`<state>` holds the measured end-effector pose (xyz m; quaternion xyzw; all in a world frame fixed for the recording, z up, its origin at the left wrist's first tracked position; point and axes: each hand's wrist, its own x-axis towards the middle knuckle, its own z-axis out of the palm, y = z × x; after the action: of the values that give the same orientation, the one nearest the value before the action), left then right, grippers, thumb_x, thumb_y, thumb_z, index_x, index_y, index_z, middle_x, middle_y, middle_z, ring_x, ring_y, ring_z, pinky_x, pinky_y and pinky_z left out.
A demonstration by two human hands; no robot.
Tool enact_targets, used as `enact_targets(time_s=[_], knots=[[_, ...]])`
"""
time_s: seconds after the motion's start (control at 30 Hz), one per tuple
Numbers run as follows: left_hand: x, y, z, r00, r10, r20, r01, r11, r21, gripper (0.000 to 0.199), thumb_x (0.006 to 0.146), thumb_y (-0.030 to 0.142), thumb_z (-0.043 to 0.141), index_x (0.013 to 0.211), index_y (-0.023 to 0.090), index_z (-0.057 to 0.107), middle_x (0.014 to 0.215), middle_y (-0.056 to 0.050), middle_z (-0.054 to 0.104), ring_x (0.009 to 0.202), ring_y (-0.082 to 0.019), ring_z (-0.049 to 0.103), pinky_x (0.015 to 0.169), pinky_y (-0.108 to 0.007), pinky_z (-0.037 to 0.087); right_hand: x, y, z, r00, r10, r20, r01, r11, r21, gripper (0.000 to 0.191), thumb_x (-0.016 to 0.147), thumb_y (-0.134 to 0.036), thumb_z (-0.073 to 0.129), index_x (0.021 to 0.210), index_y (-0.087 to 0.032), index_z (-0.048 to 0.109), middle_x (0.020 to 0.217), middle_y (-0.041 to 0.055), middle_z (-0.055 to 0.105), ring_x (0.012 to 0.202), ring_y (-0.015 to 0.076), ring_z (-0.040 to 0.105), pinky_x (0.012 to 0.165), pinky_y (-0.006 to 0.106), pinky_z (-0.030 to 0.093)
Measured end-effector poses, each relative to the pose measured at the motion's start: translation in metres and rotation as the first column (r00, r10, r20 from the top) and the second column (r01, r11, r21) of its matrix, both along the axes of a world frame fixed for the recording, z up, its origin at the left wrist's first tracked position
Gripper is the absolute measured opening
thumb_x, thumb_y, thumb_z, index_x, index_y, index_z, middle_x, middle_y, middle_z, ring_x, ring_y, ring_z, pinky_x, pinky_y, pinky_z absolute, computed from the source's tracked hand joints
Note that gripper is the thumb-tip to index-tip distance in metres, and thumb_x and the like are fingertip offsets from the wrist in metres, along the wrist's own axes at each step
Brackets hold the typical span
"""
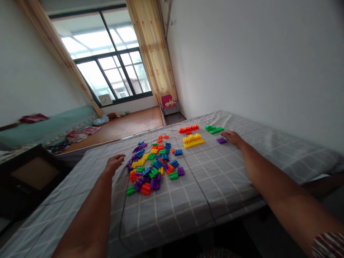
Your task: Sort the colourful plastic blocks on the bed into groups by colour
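Observation:
My left hand hovers at the left edge of a mixed pile of plastic building blocks, fingers loosely stretched and nothing seen in them. The pile holds purple, blue, green, yellow and orange pieces. On the right, my right hand is low over the sheet, just beside a small purple block. Its fingers look loosely apart, with no block visible between them. Beyond it lies a group of green blocks. To the left are a yellow group and an orange-red group, each sorted by colour.
The blocks lie on a grey checked sheet over a bed-like surface. A white wall runs along the right. A dark cabinet stands at left. Farther off are a brown-topped platform, a pink chair and a curtained window.

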<state>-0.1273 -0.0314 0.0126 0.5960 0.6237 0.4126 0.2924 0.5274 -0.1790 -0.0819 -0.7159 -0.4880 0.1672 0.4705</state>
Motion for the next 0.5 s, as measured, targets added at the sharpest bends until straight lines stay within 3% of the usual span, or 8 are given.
enact_targets(time_s=[0.1,0.23,0.33,0.5], knots=[[-0.012,0.003,-0.027,1.000,-0.012,-0.005,0.012,0.998,-0.066,0.031,0.052,0.031,0.063,0.078,0.016,0.071,0.062,-0.002,0.066,0.064,-0.018,0.062,0.058,-0.026,0.048,0.007,0.003,-0.009,0.982,-0.096,-0.165,0.109,0.992,0.066,0.044,0.088,-0.050,0.047,0.091,-0.013,0.070,0.100,0.0143,0.072,0.085,0.0206,0.066,0.075,0.030,0.052],[-0.023,0.009,-0.057,0.987,0.113,-0.111,-0.109,0.993,0.047,0.035,0.060,0.030,0.059,0.089,0.017,0.074,0.070,-0.004,0.071,0.071,-0.021,0.067,0.064,-0.027,0.050,0.008,0.002,-0.014,0.949,-0.172,-0.264,0.214,0.967,0.139,0.039,0.088,-0.048,0.049,0.085,-0.013,0.068,0.095,0.0125,0.072,0.077,0.0162,0.066,0.068,0.026,0.052],[-0.026,0.012,-0.066,0.991,0.110,-0.076,-0.103,0.991,0.085,0.040,0.065,0.031,0.058,0.098,0.015,0.074,0.077,-0.006,0.074,0.075,-0.021,0.069,0.067,-0.027,0.052,0.004,0.000,-0.011,0.957,-0.214,-0.197,0.238,0.965,0.111,0.036,0.088,-0.043,0.049,0.081,-0.013,0.068,0.086,0.0100,0.072,0.072,0.0150,0.065,0.066,0.025,0.051],[-0.026,0.011,-0.067,0.998,0.029,0.051,-0.032,0.997,0.065,0.045,0.068,0.033,0.058,0.105,0.012,0.071,0.084,-0.008,0.075,0.076,-0.019,0.070,0.067,-0.025,0.053,-0.002,-0.001,0.007,0.963,-0.253,0.093,0.251,0.968,0.031,0.032,0.088,-0.035,0.047,0.071,-0.016,0.067,0.075,0.0100,0.071,0.072,0.0189,0.064,0.067,0.028,0.050]])
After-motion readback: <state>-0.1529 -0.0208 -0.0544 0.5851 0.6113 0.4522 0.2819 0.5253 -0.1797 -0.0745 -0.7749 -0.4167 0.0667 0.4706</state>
